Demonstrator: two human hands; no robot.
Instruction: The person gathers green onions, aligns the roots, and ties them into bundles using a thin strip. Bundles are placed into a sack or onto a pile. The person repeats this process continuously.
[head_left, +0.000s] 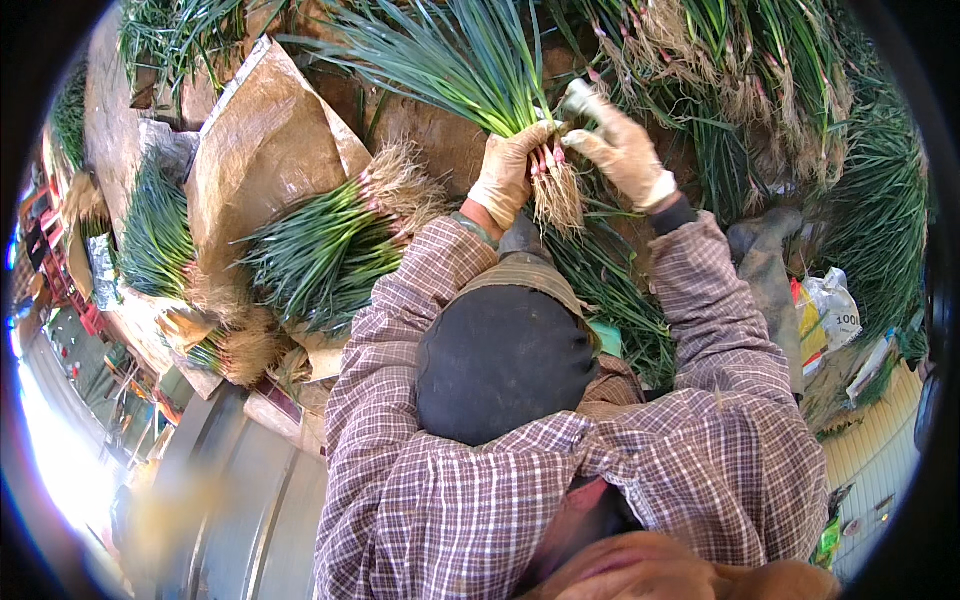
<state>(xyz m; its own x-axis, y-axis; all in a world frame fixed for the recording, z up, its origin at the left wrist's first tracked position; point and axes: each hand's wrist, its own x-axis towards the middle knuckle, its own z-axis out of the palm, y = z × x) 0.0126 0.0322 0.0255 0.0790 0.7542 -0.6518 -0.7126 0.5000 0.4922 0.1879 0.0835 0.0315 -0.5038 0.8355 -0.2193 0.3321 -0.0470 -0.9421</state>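
My gloved left hand (508, 176) is closed around a bunch of green onions (495, 94), just above the pinkish bulbs. Long green leaves fan up and away from me, while the pale stringy roots (557, 196) hang toward me. To the right of the bunch is my gloved right hand (621, 154), thumb and fingers apart and slightly blurred. Its fingertips come close to the stems; whether they touch is unclear, and I make out nothing held in it. Loose green onions (622, 292) lie below, partly hidden by my right arm and dark-covered knee (506, 360).
Left of me lies a pile of green onions (322, 251), roots pointing away from the leaves, beside a brown sheet (262, 142). More rooted onions (750, 67) are heaped at upper right. A leafy heap (874, 210) lines the right side, near a printed plastic bag (829, 307).
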